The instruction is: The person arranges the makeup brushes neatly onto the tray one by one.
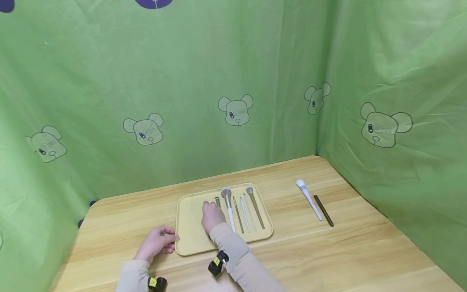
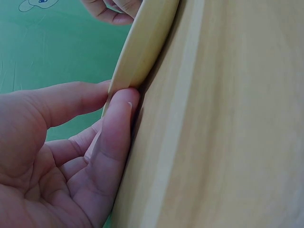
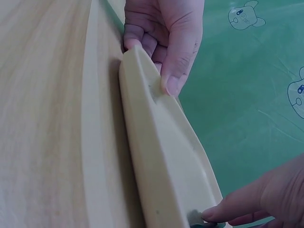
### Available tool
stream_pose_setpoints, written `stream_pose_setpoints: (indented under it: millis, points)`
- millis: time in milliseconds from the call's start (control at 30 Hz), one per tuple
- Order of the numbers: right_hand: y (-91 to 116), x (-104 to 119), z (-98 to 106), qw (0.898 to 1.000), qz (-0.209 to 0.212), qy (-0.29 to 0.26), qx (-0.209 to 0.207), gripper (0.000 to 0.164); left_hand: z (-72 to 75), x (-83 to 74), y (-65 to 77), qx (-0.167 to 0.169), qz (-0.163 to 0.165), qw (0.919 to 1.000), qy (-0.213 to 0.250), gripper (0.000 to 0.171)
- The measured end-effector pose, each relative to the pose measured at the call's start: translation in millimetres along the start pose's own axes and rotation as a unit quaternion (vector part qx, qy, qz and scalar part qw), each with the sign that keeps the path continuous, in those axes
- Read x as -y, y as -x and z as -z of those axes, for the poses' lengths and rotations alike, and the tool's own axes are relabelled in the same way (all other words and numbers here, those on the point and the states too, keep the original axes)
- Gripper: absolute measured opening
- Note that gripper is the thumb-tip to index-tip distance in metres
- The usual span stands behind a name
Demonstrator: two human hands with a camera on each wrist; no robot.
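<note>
A yellow tray lies on the wooden table. My left hand pinches its near left rim between thumb and finger, as the left wrist view shows closely. Over the tray's middle, my right hand pinches a dark green makeup brush, mostly hidden under the hand. Right of it in the tray lie a large makeup brush with a white handle, a tan-handled makeup brush and several slimmer tools between them. In the right wrist view, only a dark green end shows below the thumb.
On the table right of the tray lie a white and lilac makeup brush and a dark slim stick. A green curtain with printed bear heads stands behind and at both sides.
</note>
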State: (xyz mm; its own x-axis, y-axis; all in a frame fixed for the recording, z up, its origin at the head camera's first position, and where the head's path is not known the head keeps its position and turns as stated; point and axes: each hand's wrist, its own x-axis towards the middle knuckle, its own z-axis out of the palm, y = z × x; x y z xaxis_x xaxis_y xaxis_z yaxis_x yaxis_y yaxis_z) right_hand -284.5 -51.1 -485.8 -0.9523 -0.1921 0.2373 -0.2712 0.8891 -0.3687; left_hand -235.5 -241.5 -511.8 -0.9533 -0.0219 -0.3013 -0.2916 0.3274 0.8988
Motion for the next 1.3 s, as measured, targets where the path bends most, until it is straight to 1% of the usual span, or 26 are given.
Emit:
stream_pose_setpoints:
  millis: [367, 833, 1300]
  points:
    - [-2.4, -3.1, -3.8, 1.000, -0.012, -0.011, 0.006, 0.020, -0.4, 0.0, -0.2, -0.004, 0.003, 1.0000, 0.003, 0.039]
    - [-2.1, -3.3, -0.6, 1.000, -0.016, -0.022, 0.000, 0.016, -1.1, -0.6, 0.5, -0.007, 0.002, 1.0000, 0.000, 0.038]
    - [-2.4, -4.8, 3.6, 0.999, -0.016, -0.028, -0.003, 0.017, -0.9, 1.5, -1.2, -0.004, 0.000, 1.0000, -0.001, 0.040]
